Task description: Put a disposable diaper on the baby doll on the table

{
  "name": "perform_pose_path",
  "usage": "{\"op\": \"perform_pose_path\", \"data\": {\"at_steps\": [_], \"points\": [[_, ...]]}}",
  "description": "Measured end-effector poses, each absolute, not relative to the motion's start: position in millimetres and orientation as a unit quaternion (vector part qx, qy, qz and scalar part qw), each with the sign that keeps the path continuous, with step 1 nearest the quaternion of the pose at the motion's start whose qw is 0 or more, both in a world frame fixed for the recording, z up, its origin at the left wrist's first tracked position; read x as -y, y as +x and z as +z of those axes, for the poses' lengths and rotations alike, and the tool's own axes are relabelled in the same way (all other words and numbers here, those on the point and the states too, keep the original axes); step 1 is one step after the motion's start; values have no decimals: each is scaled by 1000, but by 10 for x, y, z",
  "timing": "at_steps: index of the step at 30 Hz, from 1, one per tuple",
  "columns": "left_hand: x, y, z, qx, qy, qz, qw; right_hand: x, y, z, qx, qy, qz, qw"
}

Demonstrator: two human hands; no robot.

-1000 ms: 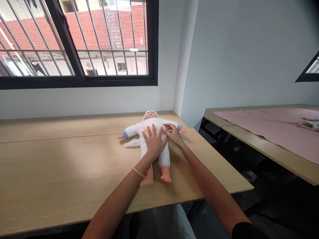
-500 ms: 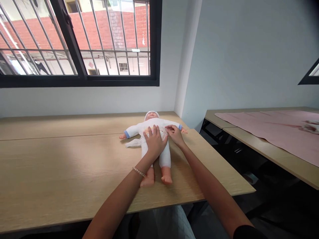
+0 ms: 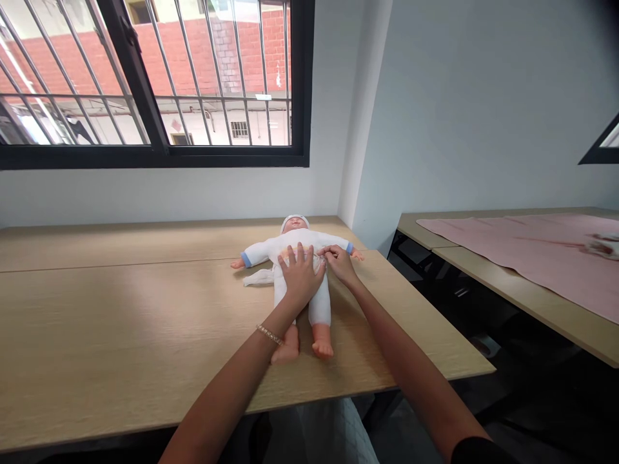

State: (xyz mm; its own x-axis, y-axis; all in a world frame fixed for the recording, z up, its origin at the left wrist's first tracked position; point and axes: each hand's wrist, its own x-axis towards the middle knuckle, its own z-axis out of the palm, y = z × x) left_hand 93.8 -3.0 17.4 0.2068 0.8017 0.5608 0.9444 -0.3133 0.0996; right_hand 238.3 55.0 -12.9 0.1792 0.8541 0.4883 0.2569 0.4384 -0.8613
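Note:
A baby doll [image 3: 316,238] in white clothes with blue cuffs lies on its back, arms spread and bare feet towards me. A white diaper-like cloth [image 3: 258,277] is around its hips, one end lying loose on the table at the left. My left hand [image 3: 300,277] rests spread and flat on the doll's belly and hips. Beside it, my right hand [image 3: 338,263] pinches the cloth's edge at the right side of the doll's waist. The fingertips hide exactly what part is held.
The doll lies on a wooden table [image 3: 145,335] whose right edge is near my right forearm. Another table with a pink mat [image 3: 522,248] stands to the right across a gap. Behind is a wall with a barred window [image 3: 232,156].
My right fingers have drawn closer together at the doll's waist. My left hand stays pressed on the belly, and the doll has hardly shifted.

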Motion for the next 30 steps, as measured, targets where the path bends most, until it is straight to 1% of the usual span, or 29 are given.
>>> {"op": "perform_pose_path", "data": {"at_steps": [4,10,14,16,20,21,22,23,26,30], "points": [[15,937,165,570,-765,-268,137,-570,2404,-148,591,-493,219,599],[16,930,146,570,-765,-269,134,-528,2329,-108,622,-454,250,587],[27,954,155,563,-765,-289,118,-552,2370,-144,613,-462,234,597],[-32,922,195,549,-761,-338,80,-572,2410,-177,606,-468,231,600],[-351,623,284,483,-698,-517,-110,-593,2433,-227,570,-485,258,611],[-452,504,282,474,-661,-562,-148,-597,2426,-236,560,-487,263,616],[-549,377,263,482,-626,-591,-164,-602,2418,-245,552,-489,266,621],[-637,250,227,498,-609,-593,-172,-608,2411,-255,546,-490,267,625],[-810,-79,43,546,-604,-547,-193,-634,2407,-291,533,-496,266,632],[-857,-324,-169,578,-603,-498,-233,-670,2438,-351,521,-508,278,627]]}}
